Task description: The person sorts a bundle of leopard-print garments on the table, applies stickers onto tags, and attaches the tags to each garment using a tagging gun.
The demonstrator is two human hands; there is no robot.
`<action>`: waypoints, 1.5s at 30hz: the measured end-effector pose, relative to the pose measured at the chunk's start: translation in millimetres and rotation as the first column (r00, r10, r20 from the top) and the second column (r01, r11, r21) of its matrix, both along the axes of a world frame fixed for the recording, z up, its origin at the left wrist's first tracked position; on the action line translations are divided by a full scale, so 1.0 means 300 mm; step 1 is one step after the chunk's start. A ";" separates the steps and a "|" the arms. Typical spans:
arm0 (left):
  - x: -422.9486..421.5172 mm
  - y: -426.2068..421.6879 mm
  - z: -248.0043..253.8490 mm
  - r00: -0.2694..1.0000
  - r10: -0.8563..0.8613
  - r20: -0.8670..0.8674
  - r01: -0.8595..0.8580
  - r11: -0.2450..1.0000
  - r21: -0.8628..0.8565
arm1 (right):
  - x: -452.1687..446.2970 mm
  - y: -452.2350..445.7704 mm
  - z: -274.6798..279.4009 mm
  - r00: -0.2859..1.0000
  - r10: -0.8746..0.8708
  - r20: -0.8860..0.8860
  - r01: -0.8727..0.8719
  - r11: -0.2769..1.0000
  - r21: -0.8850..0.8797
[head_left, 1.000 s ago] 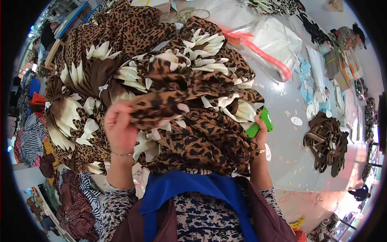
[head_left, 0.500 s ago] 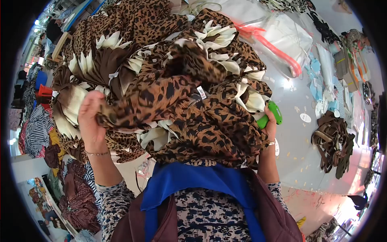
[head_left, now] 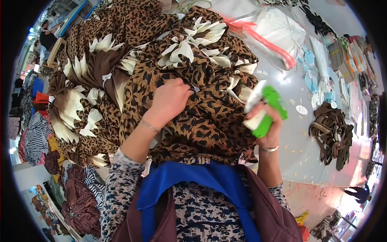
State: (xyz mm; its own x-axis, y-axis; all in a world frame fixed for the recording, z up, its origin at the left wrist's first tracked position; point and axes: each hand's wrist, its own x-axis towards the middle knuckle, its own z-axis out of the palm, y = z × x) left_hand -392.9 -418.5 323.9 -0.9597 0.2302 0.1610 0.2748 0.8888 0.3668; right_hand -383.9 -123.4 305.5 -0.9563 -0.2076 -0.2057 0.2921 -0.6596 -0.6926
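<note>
My left hand point(head_left: 171, 99) is closed on the neck area of a brown leopard-print garment point(head_left: 201, 121), beside a small white label point(head_left: 196, 89). Its fingertips are partly hidden, so the exact pinch does not show. In my right hand point(head_left: 269, 125) is a green-and-white tool point(head_left: 264, 115) shaped like a tagging gun, slightly blurred, held just right of the garment. The garment lies spread in front of me on a large pile of leopard-print clothes point(head_left: 117, 20) with cream-and-brown patches.
A clear plastic bag point(head_left: 278, 30) with a red strip lies at the back right. Brown fabric straps point(head_left: 331, 135) are heaped on the grey table point(head_left: 294, 157), near light-blue tags point(head_left: 309, 66) and an oval white sticker point(head_left: 301, 109). More clothes point(head_left: 78, 197) are piled at lower left.
My left hand has moved right, from the garment's left side to its label. The garment now lies flatter. My right hand has lifted the green-and-white tool, turning it into fuller view.
</note>
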 end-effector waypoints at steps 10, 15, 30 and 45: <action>-0.093 0.026 -0.137 0.939 0.250 0.235 -0.273 0.959 0.071 | 0.029 -0.226 -0.127 0.818 0.517 0.252 -0.468 0.853 -0.231; -0.094 0.004 -0.149 0.907 0.182 0.380 -0.284 0.930 0.232 | 0.017 -0.252 -0.151 0.788 0.557 0.263 -0.506 0.829 -0.237; -0.101 0.003 -0.211 0.898 0.179 0.402 -0.219 0.974 0.056 | 0.020 -0.288 -0.180 0.754 0.575 0.317 -0.528 0.818 -0.227; 0.009 -0.008 -0.137 0.761 -0.076 0.645 -0.622 0.199 0.757 | 0.027 -0.307 -0.154 0.782 0.550 0.293 -0.526 0.835 -0.162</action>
